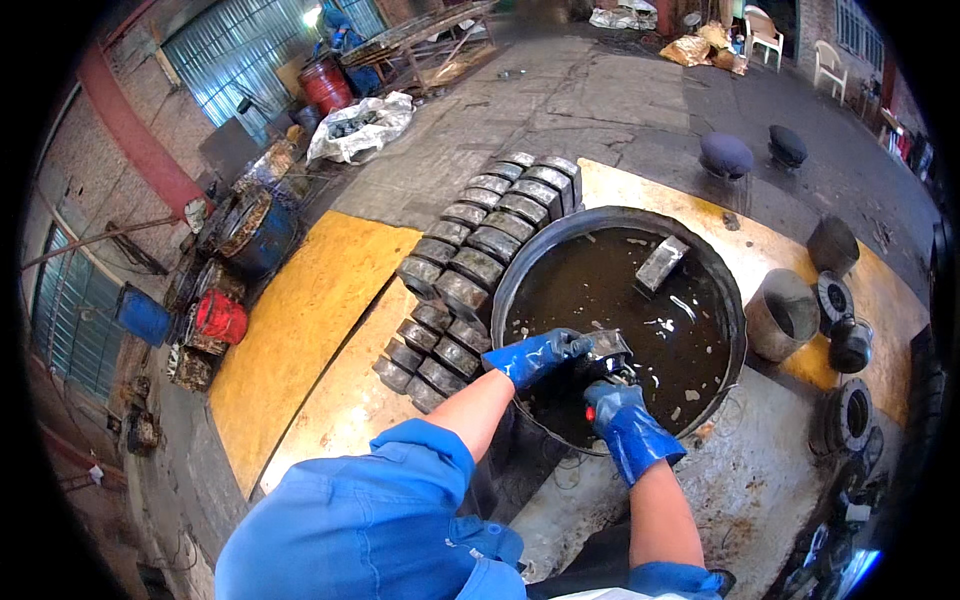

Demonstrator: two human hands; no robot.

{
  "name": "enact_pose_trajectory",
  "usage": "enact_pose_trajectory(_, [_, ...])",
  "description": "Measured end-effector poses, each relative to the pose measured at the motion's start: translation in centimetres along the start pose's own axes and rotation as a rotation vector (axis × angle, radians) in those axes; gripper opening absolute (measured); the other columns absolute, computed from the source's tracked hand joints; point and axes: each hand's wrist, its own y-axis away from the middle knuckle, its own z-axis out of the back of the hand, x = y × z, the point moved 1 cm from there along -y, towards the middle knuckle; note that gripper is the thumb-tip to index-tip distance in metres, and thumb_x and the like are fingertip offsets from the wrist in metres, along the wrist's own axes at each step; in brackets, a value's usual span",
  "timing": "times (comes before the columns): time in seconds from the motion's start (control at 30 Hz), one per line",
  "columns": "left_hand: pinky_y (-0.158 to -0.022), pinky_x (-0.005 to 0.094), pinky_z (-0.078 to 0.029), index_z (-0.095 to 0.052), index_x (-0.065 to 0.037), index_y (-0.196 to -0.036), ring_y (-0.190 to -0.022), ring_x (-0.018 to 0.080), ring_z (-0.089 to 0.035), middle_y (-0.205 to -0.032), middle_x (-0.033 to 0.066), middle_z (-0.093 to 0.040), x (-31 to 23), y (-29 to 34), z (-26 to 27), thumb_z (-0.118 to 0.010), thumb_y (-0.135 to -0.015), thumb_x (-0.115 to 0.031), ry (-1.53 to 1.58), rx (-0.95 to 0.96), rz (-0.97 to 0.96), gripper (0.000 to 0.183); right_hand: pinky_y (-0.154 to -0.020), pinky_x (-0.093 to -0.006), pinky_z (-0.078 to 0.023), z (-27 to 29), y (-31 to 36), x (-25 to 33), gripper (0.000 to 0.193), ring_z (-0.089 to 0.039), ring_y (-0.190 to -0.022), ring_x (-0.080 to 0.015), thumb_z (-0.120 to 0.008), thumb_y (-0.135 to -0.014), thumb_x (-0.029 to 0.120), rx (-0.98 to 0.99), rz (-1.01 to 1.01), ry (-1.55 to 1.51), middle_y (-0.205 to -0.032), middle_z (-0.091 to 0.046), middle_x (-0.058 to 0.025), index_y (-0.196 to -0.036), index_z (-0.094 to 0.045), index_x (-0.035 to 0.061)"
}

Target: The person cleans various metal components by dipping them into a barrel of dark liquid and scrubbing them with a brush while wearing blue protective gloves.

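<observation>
My left hand (545,356), in a blue rubber glove, grips a dark metal block (610,344) over the near side of a round black tub (742,345). Murky brown liquid (590,275) with pale floating flecks fills the tub. Close against the block's near side is my right hand (622,415), also gloved in blue. Its fingers are closed round a tool with a red end (590,413); the tool's kind is hidden by the glove. Another metal block (661,265) juts out of the liquid at the tub's far right.
Left of the tub stand rows of dark metal blocks (480,265). A grey bucket (782,318) and metal rings (852,415) lie to the right. Yellow sheets (310,320) cover part of the surface. Farther off are stools (726,155), a white sack (362,128) and drums (325,85).
</observation>
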Motion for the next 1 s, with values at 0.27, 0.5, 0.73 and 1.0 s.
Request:
enact_pose_trajectory(0.27, [-0.086,0.0305,-0.047,-0.069,-0.003,-0.116,-0.094,0.0127,-0.054,-0.102,0.0021,-0.068,-3.0,2.7,1.0,-0.064,-0.097,-0.05,0.088,0.049,0.125,0.051,-0.085,-0.0422,-0.057,-2.0,0.4,-1.0,0.012,-0.071,-0.096,-0.0312,-0.066,-0.085,0.01,-0.406,0.094,-0.165,-0.096,-0.074,-0.0128,-0.094,-0.074,0.0131])
enact_pose_trajectory(0.5, [-0.099,0.0311,-0.048,-0.067,-0.008,-0.126,-0.106,0.013,-0.058,-0.118,0.0017,-0.067,-3.4,2.7,0.5,-0.062,-0.102,-0.032,0.23,-0.013,-0.03,0.034,-0.076,-0.0381,-0.056,-5.2,-4.3,-5.7,0.021,-0.069,-0.078,-0.0215,-0.071,-0.093,0.028,-0.293,-0.211,-0.981,-0.085,-0.074,-0.0092,-0.099,-0.074,0.0077])
enact_pose_trajectory(0.73, [-0.101,0.0324,-0.045,-0.065,-0.005,-0.129,-0.109,0.0157,-0.059,-0.121,0.0044,-0.068,-2.0,2.1,1.3,-0.063,-0.1,-0.037,0.102,-0.196,0.193,0.043,-0.061,-0.0297,-0.054,-1.3,0.1,-2.4,0.013,-0.063,-0.065,-0.0123,-0.071,-0.094,0.021,-0.207,-0.246,-1.509,-0.079,-0.07,-0.0026,-0.098,-0.073,0.0097])
enact_pose_trajectory(1.0, [-0.103,0.0416,-0.048,-0.062,-0.004,-0.133,-0.116,0.0291,-0.062,-0.132,0.0148,-0.065,9.1,-3.5,7.0,-0.06,-0.098,-0.044,0.388,-0.207,0.284,0.054,-0.082,-0.0477,-0.056,-0.1,0.9,1.4,0.023,-0.07,-0.1,-0.0347,-0.064,-0.084,0.01,-0.078,0.22,-0.111,-0.103,-0.073,-0.011,-0.106,-0.071,0.0116])
